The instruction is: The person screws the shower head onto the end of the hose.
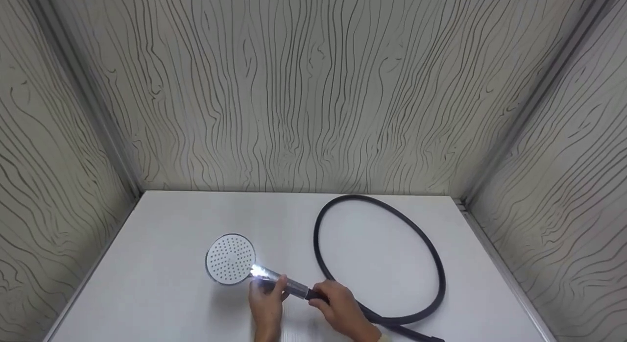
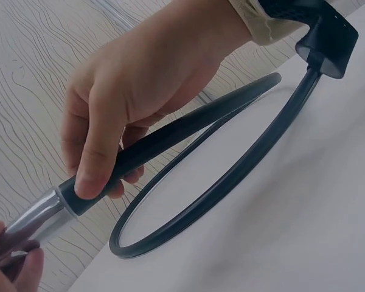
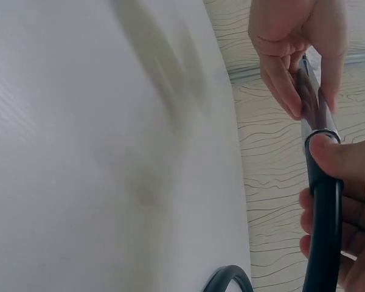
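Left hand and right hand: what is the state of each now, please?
Left hand: closed, holding the shower head by its handle.
Right hand: closed, holding the hose near the handle's end.

The left hand [image 1: 267,305] points forward, thumb and fingers set in a pinch. Near it, the right hand [image 1: 340,307] angles inward, fingers curled in a grip.

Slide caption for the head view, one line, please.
Left hand holds the shower head by its handle, right hand grips the black hose at the handle's end, white table below.
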The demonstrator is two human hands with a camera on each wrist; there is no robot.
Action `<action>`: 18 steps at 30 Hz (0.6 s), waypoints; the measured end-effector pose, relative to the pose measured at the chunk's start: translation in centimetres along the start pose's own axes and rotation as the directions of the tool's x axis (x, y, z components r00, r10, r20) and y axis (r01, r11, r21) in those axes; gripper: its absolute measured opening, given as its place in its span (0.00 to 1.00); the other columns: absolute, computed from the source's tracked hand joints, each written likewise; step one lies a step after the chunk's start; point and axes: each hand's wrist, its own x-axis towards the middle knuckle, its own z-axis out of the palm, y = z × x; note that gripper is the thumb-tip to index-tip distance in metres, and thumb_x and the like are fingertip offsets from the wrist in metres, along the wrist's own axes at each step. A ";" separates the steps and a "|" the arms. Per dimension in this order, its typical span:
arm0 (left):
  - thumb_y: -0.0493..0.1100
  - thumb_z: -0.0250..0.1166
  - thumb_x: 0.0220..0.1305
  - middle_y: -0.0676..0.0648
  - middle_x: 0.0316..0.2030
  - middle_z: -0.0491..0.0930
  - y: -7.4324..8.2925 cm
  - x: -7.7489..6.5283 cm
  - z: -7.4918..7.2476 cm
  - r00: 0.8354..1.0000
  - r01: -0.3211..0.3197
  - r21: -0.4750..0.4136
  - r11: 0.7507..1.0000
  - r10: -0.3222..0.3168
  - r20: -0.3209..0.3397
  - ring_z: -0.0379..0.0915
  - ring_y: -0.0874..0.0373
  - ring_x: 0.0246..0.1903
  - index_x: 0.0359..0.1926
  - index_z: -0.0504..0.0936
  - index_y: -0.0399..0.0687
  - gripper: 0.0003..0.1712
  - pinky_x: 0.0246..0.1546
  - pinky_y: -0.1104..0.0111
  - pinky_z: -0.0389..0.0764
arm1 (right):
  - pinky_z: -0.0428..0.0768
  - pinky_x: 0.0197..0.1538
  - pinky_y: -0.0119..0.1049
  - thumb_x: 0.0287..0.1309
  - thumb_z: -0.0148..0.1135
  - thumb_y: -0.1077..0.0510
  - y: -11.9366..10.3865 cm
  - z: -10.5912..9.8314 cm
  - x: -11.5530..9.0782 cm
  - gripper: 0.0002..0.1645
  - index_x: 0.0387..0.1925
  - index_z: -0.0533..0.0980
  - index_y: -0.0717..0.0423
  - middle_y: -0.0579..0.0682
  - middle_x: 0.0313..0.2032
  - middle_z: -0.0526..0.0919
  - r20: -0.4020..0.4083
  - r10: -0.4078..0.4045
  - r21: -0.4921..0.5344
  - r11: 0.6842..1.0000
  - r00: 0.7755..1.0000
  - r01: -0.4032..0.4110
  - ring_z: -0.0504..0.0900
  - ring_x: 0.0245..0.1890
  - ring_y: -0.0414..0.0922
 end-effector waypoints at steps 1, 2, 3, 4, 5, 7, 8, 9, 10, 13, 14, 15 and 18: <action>0.35 0.65 0.62 0.30 0.46 0.76 0.0 0.0 0.0 1.000 0.000 0.011 1.000 0.000 0.018 0.83 0.47 0.42 0.55 0.64 0.29 0.26 0.44 0.62 0.89 | 0.75 0.30 0.21 0.63 0.61 0.50 0.2 -0.2 0.0 0.09 0.34 0.81 0.51 0.40 0.27 0.80 0.037 0.015 0.044 0.999 0.999 -0.016 0.70 0.27 0.28; 0.35 0.65 0.63 0.30 0.46 0.76 0.0 0.0 -0.1 0.999 0.000 0.021 1.000 -0.001 0.038 0.83 0.45 0.43 0.55 0.63 0.28 0.26 0.45 0.61 0.89 | 0.75 0.30 0.21 0.65 0.59 0.49 0.4 -0.3 0.1 0.12 0.35 0.81 0.52 0.41 0.27 0.81 0.081 0.039 0.094 0.994 0.996 -0.047 0.70 0.27 0.28; 0.36 0.64 0.63 0.29 0.47 0.76 0.0 0.0 -0.1 0.998 0.001 0.033 0.999 -0.003 0.059 0.83 0.44 0.45 0.56 0.63 0.29 0.26 0.46 0.61 0.88 | 0.76 0.29 0.21 0.66 0.58 0.49 0.6 -0.5 0.1 0.14 0.35 0.82 0.54 0.43 0.27 0.81 0.125 0.062 0.140 0.987 0.990 -0.079 0.72 0.26 0.29; 0.36 0.64 0.64 0.29 0.48 0.76 0.0 0.0 -0.2 0.997 0.001 0.041 0.999 -0.004 0.079 0.82 0.44 0.46 0.56 0.63 0.28 0.26 0.47 0.60 0.88 | 0.76 0.30 0.21 0.67 0.56 0.49 0.7 -0.7 0.2 0.16 0.36 0.82 0.56 0.44 0.27 0.82 0.168 0.088 0.181 0.976 0.982 -0.118 0.74 0.26 0.31; 0.37 0.64 0.64 0.30 0.48 0.76 0.0 0.0 -0.2 0.996 0.002 0.042 0.999 -0.006 0.094 0.82 0.44 0.46 0.56 0.63 0.29 0.26 0.48 0.60 0.88 | 0.77 0.30 0.21 0.68 0.56 0.49 0.8 -0.9 0.2 0.17 0.37 0.82 0.57 0.46 0.27 0.83 0.205 0.111 0.214 0.965 0.973 -0.155 0.77 0.27 0.33; 0.36 0.64 0.63 0.30 0.48 0.77 -0.1 0.0 -0.3 0.994 0.000 0.027 1.000 -0.003 0.108 0.82 0.44 0.46 0.56 0.63 0.29 0.26 0.48 0.60 0.88 | 0.78 0.30 0.22 0.68 0.56 0.50 1.0 -1.1 0.3 0.17 0.38 0.82 0.59 0.49 0.27 0.83 0.255 0.143 0.261 0.942 0.956 -0.211 0.80 0.27 0.38; 0.36 0.64 0.63 0.30 0.47 0.77 -0.1 0.0 -0.3 0.994 -0.001 0.024 1.000 -0.002 0.108 0.83 0.46 0.45 0.56 0.64 0.29 0.26 0.48 0.61 0.88 | 0.78 0.30 0.22 0.68 0.56 0.50 1.0 -1.2 0.4 0.16 0.39 0.82 0.59 0.50 0.27 0.83 0.268 0.157 0.274 0.933 0.951 -0.231 0.80 0.28 0.39; 0.36 0.65 0.63 0.31 0.47 0.77 -0.2 0.0 -0.3 0.995 -0.004 0.026 1.000 0.001 0.101 0.83 0.47 0.45 0.56 0.64 0.29 0.26 0.47 0.62 0.88 | 0.78 0.29 0.22 0.67 0.57 0.50 0.9 -1.2 0.4 0.16 0.40 0.82 0.58 0.51 0.28 0.84 0.269 0.164 0.277 0.931 0.949 -0.239 0.80 0.27 0.39; 0.36 0.65 0.62 0.31 0.47 0.77 -0.2 0.0 -0.3 0.996 -0.005 0.025 1.000 0.002 0.086 0.83 0.48 0.44 0.56 0.64 0.29 0.26 0.46 0.62 0.89 | 0.77 0.28 0.22 0.66 0.58 0.50 0.9 -1.2 0.4 0.15 0.41 0.82 0.57 0.52 0.28 0.84 0.260 0.170 0.270 0.932 0.950 -0.241 0.79 0.26 0.38; 0.36 0.68 0.60 0.31 0.45 0.78 -0.3 0.1 -0.4 1.000 0.005 0.025 1.000 -0.006 0.029 0.83 0.51 0.40 0.54 0.65 0.30 0.27 0.42 0.64 0.90 | 0.74 0.27 0.22 0.61 0.64 0.47 0.5 -0.8 0.2 0.16 0.43 0.80 0.54 0.48 0.28 0.83 0.204 0.184 0.205 0.952 0.962 -0.225 0.74 0.25 0.32; 0.36 0.68 0.60 0.31 0.45 0.78 -0.3 0.2 -0.4 1.000 0.012 0.036 0.999 -0.012 0.011 0.83 0.52 0.39 0.53 0.65 0.30 0.27 0.41 0.64 0.90 | 0.74 0.27 0.22 0.59 0.66 0.47 0.4 -0.5 0.0 0.16 0.43 0.79 0.52 0.46 0.28 0.83 0.179 0.189 0.168 0.961 0.966 -0.219 0.73 0.25 0.30; 0.37 0.69 0.59 0.31 0.45 0.77 -0.4 0.3 -0.4 1.000 0.020 0.040 0.999 -0.020 -0.006 0.83 0.52 0.39 0.53 0.64 0.30 0.28 0.40 0.64 0.90 | 0.74 0.28 0.22 0.56 0.68 0.47 0.3 -0.3 0.0 0.17 0.43 0.78 0.51 0.44 0.29 0.83 0.154 0.188 0.131 0.969 0.970 -0.209 0.72 0.25 0.30; 0.38 0.69 0.60 0.31 0.46 0.76 -0.4 0.4 -0.4 0.998 0.049 0.046 0.998 -0.048 -0.029 0.83 0.51 0.39 0.53 0.64 0.30 0.28 0.40 0.63 0.90 | 0.77 0.30 0.23 0.51 0.73 0.50 -0.1 0.3 -0.2 0.17 0.40 0.76 0.49 0.39 0.31 0.82 0.074 0.168 0.039 0.984 0.983 -0.171 0.74 0.28 0.29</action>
